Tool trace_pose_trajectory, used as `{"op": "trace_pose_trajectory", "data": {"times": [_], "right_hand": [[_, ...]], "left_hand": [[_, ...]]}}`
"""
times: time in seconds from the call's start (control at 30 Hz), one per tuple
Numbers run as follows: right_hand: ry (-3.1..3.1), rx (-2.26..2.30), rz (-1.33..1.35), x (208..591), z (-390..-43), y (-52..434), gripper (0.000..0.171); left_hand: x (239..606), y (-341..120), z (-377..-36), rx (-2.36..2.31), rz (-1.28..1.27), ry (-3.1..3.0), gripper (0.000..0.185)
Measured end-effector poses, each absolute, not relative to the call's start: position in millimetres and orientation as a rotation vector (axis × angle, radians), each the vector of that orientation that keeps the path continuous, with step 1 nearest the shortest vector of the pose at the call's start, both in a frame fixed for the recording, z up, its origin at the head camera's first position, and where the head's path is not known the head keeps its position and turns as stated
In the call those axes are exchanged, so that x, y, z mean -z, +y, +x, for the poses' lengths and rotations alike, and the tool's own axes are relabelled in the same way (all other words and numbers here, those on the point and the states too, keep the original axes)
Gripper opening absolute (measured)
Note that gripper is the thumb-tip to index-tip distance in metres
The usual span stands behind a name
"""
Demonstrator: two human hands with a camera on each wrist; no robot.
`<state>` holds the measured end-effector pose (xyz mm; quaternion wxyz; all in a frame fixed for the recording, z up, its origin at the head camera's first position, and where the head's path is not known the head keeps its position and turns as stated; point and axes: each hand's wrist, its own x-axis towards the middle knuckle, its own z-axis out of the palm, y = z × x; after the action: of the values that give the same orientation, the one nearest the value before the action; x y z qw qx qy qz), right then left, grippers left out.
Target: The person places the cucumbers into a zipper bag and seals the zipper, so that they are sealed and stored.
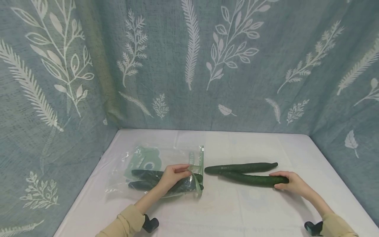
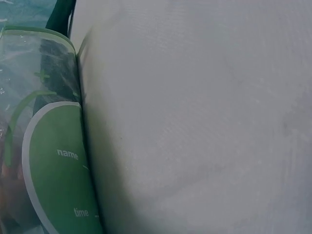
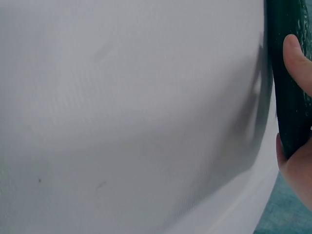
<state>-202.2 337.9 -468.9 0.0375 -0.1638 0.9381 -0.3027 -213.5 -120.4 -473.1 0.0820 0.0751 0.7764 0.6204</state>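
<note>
The near cucumber (image 1: 251, 179) is held at one end by the right hand (image 1: 291, 183), with the thumb on the near side and the fingers on the far side. Its long axis is laid sideways, running from the right hand toward the left hand (image 1: 171, 177), the free end being pointed at the left hand and angled slightly away from the person. Beyond it, the far cucumber (image 1: 245, 168) is laid almost parallel, its narrow tip turned toward the right hand's side and its rounded end toward the left hand; a slim V, open toward the right hand, is formed by the two, and near the V's point they appear to touch. The green edge (image 1: 202, 159) of a clear plastic bag (image 1: 174, 154) is pinched between the left hand's thumb and fingers. Just beside this edge, the far cucumber's rounded end is placed between the bag and the near cucumber's free end. Under the left hand and forearm, bagged cucumbers (image 1: 140, 185) are seen through the film, stretched sideways and partly hidden by the arm. In the left wrist view, a green label (image 2: 58, 165) is printed with "name" and "time". A white cloth (image 1: 251, 210) is spread beneath both hands, and a leaf-patterned curtain (image 1: 165, 65) is hung beyond them.
</note>
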Motion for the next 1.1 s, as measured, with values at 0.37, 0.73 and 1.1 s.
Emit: {"op": "trace_pose_trajectory", "data": {"times": [0.37, 0.73, 1.1], "right_hand": [[2.918, 0.904, -0.507, 470.6, -191.8, 327.8, 0.038], [2.946, 0.995, -0.485, 469.7, -179.1, 309.7, 0.037], [2.962, 1.080, -0.443, 466.7, -173.5, 290.9, 0.036]], "left_hand": [[467.0, -118.1, -209.1, -1.850, 0.218, 2.338, 0.035], [441.9, -116.2, -194.4, -1.837, 0.227, 2.352, 0.033], [446.0, -116.1, -195.5, -1.852, 0.233, 2.329, 0.033]]}}
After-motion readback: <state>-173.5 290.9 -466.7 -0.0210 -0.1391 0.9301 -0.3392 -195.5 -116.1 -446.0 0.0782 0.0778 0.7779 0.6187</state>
